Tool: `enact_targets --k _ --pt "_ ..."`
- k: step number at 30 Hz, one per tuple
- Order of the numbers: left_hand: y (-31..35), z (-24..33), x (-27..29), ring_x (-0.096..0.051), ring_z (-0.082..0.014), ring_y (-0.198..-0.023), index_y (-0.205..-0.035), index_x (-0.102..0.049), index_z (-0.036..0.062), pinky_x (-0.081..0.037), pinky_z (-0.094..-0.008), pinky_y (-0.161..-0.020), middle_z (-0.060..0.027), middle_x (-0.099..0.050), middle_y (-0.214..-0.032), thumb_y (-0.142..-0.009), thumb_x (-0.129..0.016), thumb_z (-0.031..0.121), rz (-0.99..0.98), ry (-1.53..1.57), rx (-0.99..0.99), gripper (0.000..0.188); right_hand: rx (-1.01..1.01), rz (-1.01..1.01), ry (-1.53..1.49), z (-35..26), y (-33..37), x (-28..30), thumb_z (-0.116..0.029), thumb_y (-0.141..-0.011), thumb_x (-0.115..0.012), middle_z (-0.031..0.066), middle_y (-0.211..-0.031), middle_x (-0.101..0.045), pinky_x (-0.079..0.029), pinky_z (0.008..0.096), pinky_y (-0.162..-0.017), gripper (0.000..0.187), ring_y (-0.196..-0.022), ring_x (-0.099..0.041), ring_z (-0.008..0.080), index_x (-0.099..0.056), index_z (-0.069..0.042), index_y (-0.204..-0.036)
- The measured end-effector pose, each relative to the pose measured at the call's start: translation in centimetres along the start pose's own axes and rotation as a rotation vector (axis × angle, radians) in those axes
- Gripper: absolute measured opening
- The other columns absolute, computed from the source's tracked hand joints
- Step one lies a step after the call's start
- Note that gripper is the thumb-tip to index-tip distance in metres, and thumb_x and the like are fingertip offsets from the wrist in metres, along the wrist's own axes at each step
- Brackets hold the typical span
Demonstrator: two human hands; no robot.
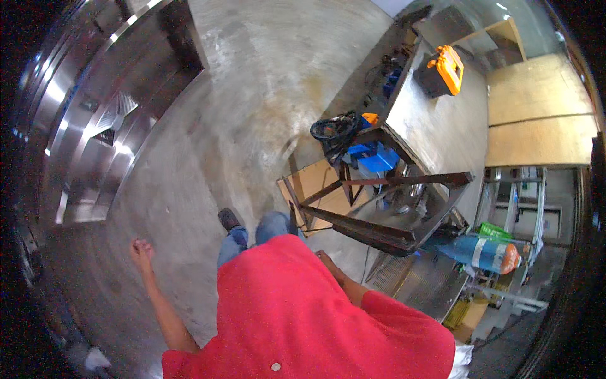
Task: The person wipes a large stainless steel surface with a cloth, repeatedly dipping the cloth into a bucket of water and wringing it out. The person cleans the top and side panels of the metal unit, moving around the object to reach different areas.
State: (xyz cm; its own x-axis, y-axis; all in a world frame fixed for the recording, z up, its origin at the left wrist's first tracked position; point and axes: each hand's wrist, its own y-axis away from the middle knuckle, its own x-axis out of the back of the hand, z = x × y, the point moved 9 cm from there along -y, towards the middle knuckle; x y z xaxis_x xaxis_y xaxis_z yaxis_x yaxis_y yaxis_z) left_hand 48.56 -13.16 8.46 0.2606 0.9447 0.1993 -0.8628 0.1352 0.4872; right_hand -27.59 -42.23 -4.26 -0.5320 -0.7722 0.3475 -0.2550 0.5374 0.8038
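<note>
My left hand [142, 249] is held out to the left over the grey floor. Its fingers look curled in, and nothing shows in them. On the other side, my right hand [326, 259] hangs close against my red shirt [278, 297], its fingers mostly hidden. Nearest to that hand is a dark frame with curved legs [366, 234], tipped on its side. A tan board [315, 183] lies behind and under the frame's left end.
At the right stands a long workbench [435, 132] carrying a black and orange toolbox [447, 71]. Coiled black cable [338, 131] and a blue case [375, 156] are by its near end. A blue cylinder [476, 251] lies farther right. Shiny metal units [107, 120] line the left.
</note>
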Motion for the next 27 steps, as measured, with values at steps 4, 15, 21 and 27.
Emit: enact_targets --k 4,15,21,27 --pt "-12.3 8.8 -4.3 -0.064 -0.0160 -0.084 -0.137 -0.052 0.0064 -0.054 -0.0293 -0.070 -0.0050 -0.064 -0.109 -0.107 -0.058 0.020 -0.300 -0.186 -0.169 0.033 0.060 0.146 -0.187 -7.4 -9.9 -8.7 -0.053 -0.101 -0.056 0.0203 -0.117 -0.071 -0.053 0.0463 -0.092 0.064 -0.106 -0.068 0.0372 -0.056 0.002 -0.134" --pt "-13.1 8.1 -34.4 -0.067 -0.0190 -0.071 -0.136 -0.051 0.0032 -0.060 -0.0347 -0.063 -0.0111 -0.067 -0.099 -0.106 -0.058 0.021 -0.724 -0.609 0.099 0.036 -0.120 0.099 -0.251 -20.8 -12.2 -6.5 -0.041 -0.100 -0.059 0.0172 -0.098 -0.069 -0.053 0.0432 -0.075 0.046 -0.087 -0.066 0.0289 -0.058 0.002 -0.118" --pt "-19.4 7.8 -35.2 -0.070 -0.0258 -0.064 -0.127 -0.057 0.0021 -0.059 -0.0411 -0.053 -0.0162 -0.070 -0.089 -0.104 -0.058 0.021 -0.443 -0.372 0.352 0.030 0.157 0.185 -0.019 -31.9 -29.7 8.7 -0.033 -0.101 -0.059 0.0142 -0.083 -0.068 -0.053 0.0412 -0.063 0.033 -0.072 -0.065 0.0240 -0.059 -0.001 -0.108" --pt "-26.9 16.8 -46.8 -0.072 -0.0239 -0.070 -0.123 -0.062 0.0029 -0.060 -0.0397 -0.058 -0.0149 -0.071 -0.089 -0.105 -0.058 0.023 -0.457 -0.312 0.201 0.028 0.147 0.533 0.010 -61.5 -49.2 33.5 -0.037 -0.104 -0.054 0.0115 -0.076 -0.067 -0.053 0.0393 -0.056 0.033 -0.060 -0.065 0.0225 -0.057 -0.005 -0.110"
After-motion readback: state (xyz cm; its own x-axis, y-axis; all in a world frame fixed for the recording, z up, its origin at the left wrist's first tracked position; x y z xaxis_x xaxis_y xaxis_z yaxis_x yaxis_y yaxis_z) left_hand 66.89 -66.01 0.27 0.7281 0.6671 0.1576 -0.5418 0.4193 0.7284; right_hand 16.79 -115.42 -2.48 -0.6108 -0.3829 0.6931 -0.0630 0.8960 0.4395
